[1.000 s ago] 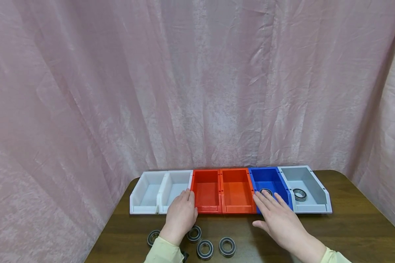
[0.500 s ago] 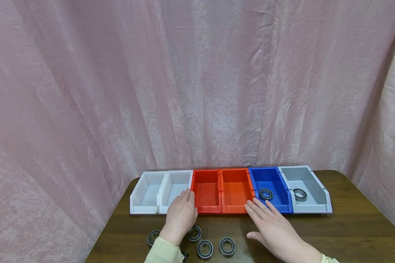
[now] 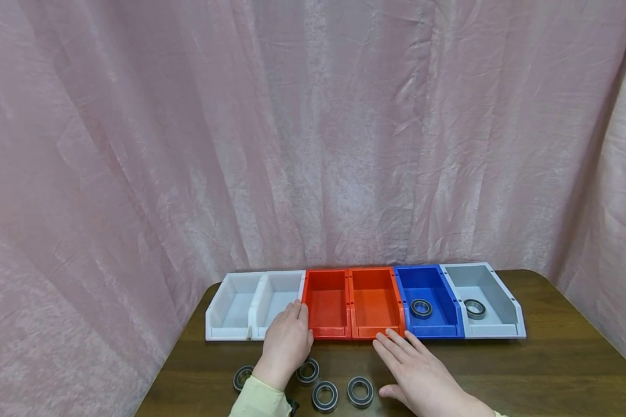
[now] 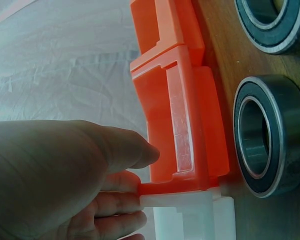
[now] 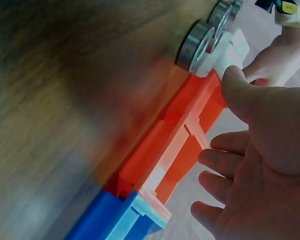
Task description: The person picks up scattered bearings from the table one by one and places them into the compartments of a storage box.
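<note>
My left hand (image 3: 287, 341) rests with nearly straight fingers at the border between a white bin (image 3: 279, 292) and the red bin (image 3: 327, 298). In the left wrist view its fingertips lie right at the bins' edge. My right hand (image 3: 417, 370) holds nothing; its fingers are spread loosely, with fingertips near the front lip of the orange-red bin (image 3: 375, 301). Close to its thumb lies a ball bearing (image 3: 360, 392). Two more bearings, one in front (image 3: 325, 396) and one farther back (image 3: 308, 370), lie beside my left wrist. Another bearing (image 3: 242, 377) is partly hidden behind that forearm.
The bins stand in one row along the back of the wooden table (image 3: 563, 353). A bearing (image 3: 421, 308) lies in the blue bin (image 3: 430, 284), another bearing (image 3: 475, 309) in the grey bin (image 3: 480, 275). A second white bin (image 3: 235, 298) ends the row at left. Behind hangs a pink curtain (image 3: 313, 145).
My right hand has moved left and toward me, from over the blue bin's front to the orange-red bin's front lip, uncovering the bearing in the blue bin. My left hand stays put.
</note>
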The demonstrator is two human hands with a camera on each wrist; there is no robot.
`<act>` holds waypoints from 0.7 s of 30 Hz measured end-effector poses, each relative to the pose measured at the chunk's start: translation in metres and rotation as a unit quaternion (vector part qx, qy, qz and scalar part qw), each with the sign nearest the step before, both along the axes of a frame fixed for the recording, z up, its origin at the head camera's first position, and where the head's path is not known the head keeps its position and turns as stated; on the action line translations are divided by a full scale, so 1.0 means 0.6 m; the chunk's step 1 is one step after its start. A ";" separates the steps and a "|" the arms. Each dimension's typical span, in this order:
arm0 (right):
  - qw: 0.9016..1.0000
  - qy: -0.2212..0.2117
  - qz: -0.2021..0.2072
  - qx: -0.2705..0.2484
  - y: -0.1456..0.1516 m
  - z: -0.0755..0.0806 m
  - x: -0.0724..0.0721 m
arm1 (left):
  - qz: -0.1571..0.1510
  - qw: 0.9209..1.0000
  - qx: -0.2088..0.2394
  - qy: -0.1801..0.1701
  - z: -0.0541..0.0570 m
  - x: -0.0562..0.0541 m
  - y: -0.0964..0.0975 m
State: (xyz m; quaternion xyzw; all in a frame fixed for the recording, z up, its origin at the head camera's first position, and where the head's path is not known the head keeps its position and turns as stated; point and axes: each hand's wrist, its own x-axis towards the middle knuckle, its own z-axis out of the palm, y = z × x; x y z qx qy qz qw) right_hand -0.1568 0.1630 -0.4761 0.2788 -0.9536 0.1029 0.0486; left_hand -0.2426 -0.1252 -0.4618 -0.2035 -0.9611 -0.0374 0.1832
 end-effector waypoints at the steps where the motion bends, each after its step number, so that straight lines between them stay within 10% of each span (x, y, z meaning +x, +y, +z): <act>1: 1.000 0.002 0.003 0.001 -0.002 -0.002 0.000 | 0.000 1.000 0.000 -0.001 0.000 0.000 0.000; 9: 0.999 0.020 0.025 0.027 -0.016 -0.013 0.002 | 0.001 1.000 0.000 -0.004 0.000 0.000 -0.001; 21: 0.997 -0.062 0.024 0.027 -0.027 -0.019 -0.002 | -0.002 1.000 0.003 0.000 0.002 0.001 -0.001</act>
